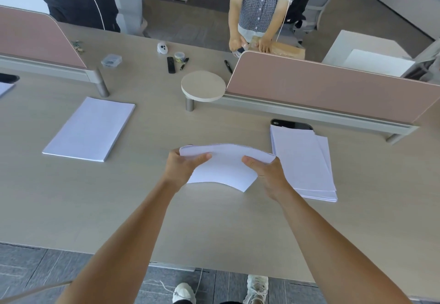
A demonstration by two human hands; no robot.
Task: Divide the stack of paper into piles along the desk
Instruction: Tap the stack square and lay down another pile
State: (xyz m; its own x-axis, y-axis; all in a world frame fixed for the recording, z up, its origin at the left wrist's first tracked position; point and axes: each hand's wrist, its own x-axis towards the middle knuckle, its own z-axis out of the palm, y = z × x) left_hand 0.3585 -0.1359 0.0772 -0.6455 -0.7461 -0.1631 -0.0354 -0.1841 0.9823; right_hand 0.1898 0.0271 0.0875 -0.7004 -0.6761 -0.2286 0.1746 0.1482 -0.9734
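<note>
L fingers (202, 156) and R fingers (248, 160) both pinch a thin bundle of white sheets (223, 165), thumbs on top, other fingers hidden under the paper. Left hand (183, 165) grips the bundle's left edge, right hand (269, 175) its right edge. Bundle is plain white, blank, bowed upward in the middle betw. the two grips; near edge curves, near-right corner hangs free. Whether it clears the surface (214, 220) or its near edge brushes it, can't tell.

Just right of the bundle, touching or overlapping its far-right corner in view: the main stack (304, 160), thicker, sheets fanned slightly askew, lying flat. A dark phone (291, 123) peeks from under that stack's far edge. Well apart to the left lies a neat flat pile (90, 128), squared edges.

Open room: bare wood-tone surface betw. the left pile and the bundle, and all along the near side down to the surface's front edge. Far side is bounded by a pink divider (333, 89) w/ a round shelf (203, 85) at its end.
</note>
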